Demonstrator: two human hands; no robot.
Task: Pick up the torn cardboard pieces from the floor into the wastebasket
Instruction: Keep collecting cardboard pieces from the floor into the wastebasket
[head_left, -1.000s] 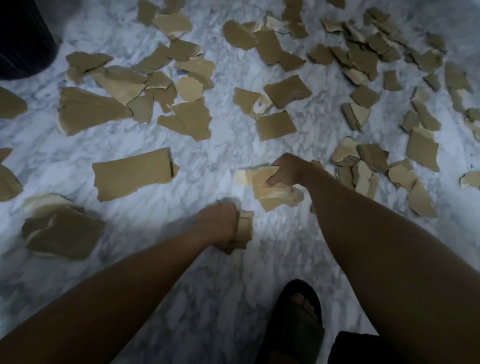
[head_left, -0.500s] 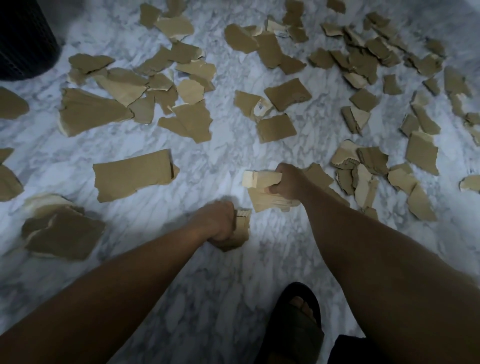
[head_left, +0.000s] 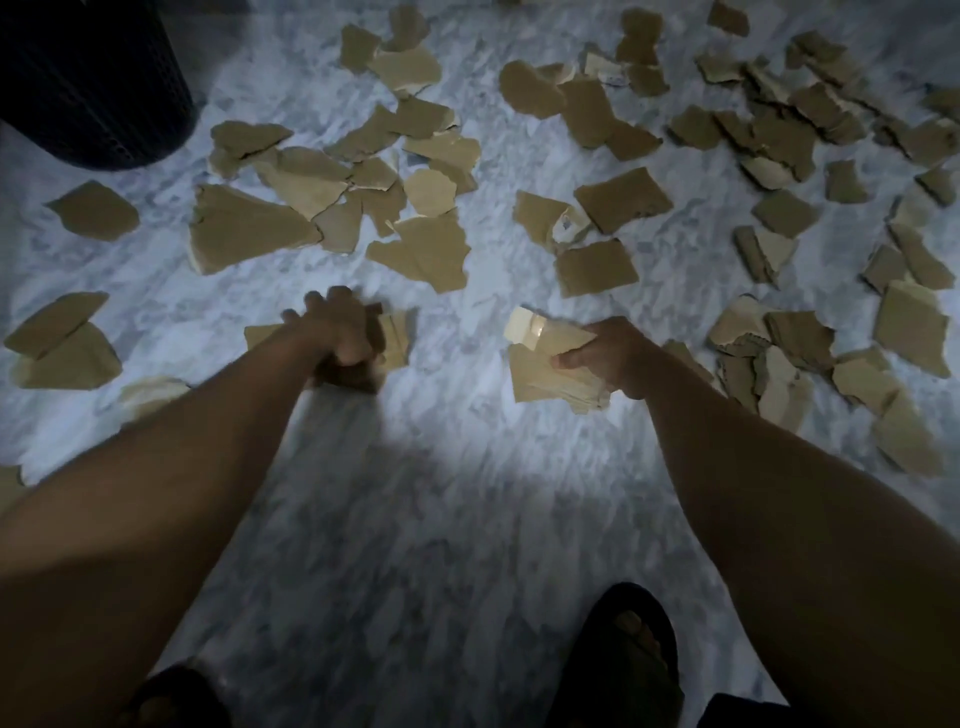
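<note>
Several torn brown cardboard pieces lie scattered over the white marble floor (head_left: 457, 509). My left hand (head_left: 337, 338) is closed on a small stack of cardboard pieces (head_left: 358, 376) and rests on a long flat piece (head_left: 397, 332); it is blurred. My right hand (head_left: 608, 358) grips a thicker stack of cardboard pieces (head_left: 545, 364), held just above the floor. The dark mesh wastebasket (head_left: 88, 78) stands at the far left, well beyond my left hand.
A large torn piece (head_left: 244, 234) and a jagged one (head_left: 426, 254) lie just past my hands. A dense heap (head_left: 769, 358) sits right of my right hand. My sandalled feet (head_left: 618, 654) are at the bottom, with bare floor between my arms.
My left hand has moved forward and left with its stack onto the long flat piece. My right hand keeps its stack and has barely moved. The view has swung left, showing more of the wastebasket.
</note>
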